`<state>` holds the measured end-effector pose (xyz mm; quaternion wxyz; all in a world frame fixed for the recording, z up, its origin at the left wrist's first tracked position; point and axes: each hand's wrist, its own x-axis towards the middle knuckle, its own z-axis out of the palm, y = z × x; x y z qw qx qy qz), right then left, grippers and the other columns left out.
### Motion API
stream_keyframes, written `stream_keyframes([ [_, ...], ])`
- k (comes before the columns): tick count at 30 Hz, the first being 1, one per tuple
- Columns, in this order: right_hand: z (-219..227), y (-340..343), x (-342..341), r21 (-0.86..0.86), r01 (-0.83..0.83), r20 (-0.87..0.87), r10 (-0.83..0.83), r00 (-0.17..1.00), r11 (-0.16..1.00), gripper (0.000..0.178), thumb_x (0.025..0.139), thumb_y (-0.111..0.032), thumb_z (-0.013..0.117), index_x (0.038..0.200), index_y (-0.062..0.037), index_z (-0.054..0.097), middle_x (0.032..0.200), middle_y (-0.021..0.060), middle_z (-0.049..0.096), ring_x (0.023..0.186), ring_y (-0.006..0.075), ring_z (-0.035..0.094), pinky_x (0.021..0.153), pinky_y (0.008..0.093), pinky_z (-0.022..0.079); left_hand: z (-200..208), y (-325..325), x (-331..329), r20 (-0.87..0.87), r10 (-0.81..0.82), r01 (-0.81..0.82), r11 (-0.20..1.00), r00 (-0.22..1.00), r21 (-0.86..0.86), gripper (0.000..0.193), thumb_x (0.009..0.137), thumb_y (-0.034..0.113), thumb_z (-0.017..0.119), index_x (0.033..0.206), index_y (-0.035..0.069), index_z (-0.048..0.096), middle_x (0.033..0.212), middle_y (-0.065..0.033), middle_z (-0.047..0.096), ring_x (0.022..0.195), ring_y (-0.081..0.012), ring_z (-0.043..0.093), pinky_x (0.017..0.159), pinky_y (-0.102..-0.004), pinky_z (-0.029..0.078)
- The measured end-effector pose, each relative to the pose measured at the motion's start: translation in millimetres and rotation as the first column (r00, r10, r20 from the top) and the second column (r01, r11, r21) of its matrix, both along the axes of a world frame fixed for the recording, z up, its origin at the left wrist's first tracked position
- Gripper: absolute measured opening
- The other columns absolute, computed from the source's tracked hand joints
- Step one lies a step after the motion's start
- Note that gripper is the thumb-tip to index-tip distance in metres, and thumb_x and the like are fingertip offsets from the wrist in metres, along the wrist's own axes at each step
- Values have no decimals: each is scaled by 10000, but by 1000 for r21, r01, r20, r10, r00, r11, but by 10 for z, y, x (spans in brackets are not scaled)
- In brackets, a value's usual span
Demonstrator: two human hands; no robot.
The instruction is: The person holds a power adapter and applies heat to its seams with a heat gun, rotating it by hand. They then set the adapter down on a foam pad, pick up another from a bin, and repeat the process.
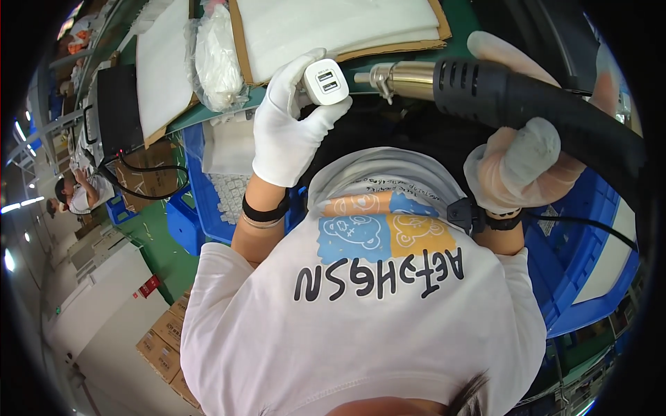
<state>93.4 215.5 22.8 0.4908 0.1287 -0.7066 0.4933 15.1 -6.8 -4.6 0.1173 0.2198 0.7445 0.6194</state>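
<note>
Near the top middle, my gloved left hand point(290, 116) is closed around a white dual-port USB car charger point(327, 82). The charger's rounded end with two dark slots faces up. Just right of it, the metal nozzle of a black hot-air gun point(479, 90) points toward the charger without touching it. My gloved right hand point(517, 166) is behind the gun, whose body hides part of the palm. Two of its digits stretch apart above the gun, while others curl beneath its lower edge. Some fingers are smeared, and no held object shows in this hand.
White foam sheets point(340, 28) and a clear plastic bag point(218, 59) lie on the bench ahead. A black box point(116, 111) with cables stands left. Blue bins point(590, 277) flank me. Cartons point(165, 344) and a co-worker point(87, 194) are farther left.
</note>
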Motion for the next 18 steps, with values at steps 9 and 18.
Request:
stream_keyframes([
  [9, -15, -16, -25, -84, -67, -15, 66, 998, 994, 654, 945, -344, 525, 1411, 10, 234, 947, 297, 657, 711, 260, 704, 650, 274, 569, -1, 3, -2, -10, 7, -6, 1000, 1000, 5, 613, 722, -48, 741, 1278, 36, 499, 1192, -53, 525, 1042, -143, 570, 892, -284, 504],
  [18, 19, 48, 51, -20, 5, 70, -4, 998, 1000, 670, 945, -367, 518, 1413, 14, 227, 954, 295, 657, 727, 255, 704, 656, 270, 565, 20, 19, 4, -3, 2, -2, 1000, 1000, -2, 619, 724, -40, 743, 1286, 33, 493, 1201, -57, 523, 1050, -147, 569, 892, -284, 504],
])
